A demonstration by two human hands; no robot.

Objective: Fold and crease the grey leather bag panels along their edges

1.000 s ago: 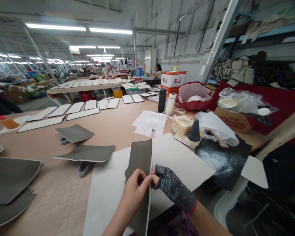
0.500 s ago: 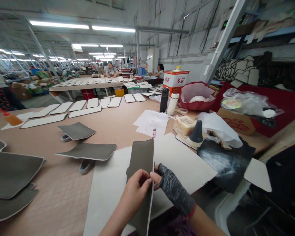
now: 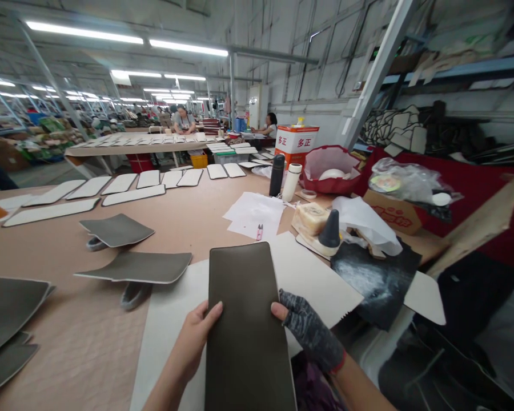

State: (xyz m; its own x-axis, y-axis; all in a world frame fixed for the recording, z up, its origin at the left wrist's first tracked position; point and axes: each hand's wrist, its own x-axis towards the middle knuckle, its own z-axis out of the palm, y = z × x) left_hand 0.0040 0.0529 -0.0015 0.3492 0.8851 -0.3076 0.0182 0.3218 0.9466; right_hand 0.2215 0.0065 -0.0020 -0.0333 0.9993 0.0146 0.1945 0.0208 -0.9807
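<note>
A long dark grey-brown panel point(image 3: 247, 325) with rounded corners stands in front of me, its broad face toward the camera. My left hand point(image 3: 199, 331) is bare and grips its left edge, thumb on the face. On the right edge my right hand point(image 3: 306, 325), in a grey fingerless glove, holds it the same way. The fingers behind the panel are hidden. Beneath lies a large pale sheet point(image 3: 171, 319) on the brown table point(image 3: 89, 337). Two curved dark panels, one nearer point(image 3: 141, 267) and one farther point(image 3: 117, 230), rest to the left on grey rings.
Small pink snips point(image 3: 259, 232) lie by white paper point(image 3: 257, 211). To the right are a yellowish block point(image 3: 312, 218), a dark cone point(image 3: 329, 229), a black sheet point(image 3: 368, 279) and two bottles. White panels point(image 3: 120, 184) line the far side. Two people sit farther back.
The held panel has turned from nearly edge-on to face the camera. My hands have moved apart to its opposite edges. The view has shifted slightly right.
</note>
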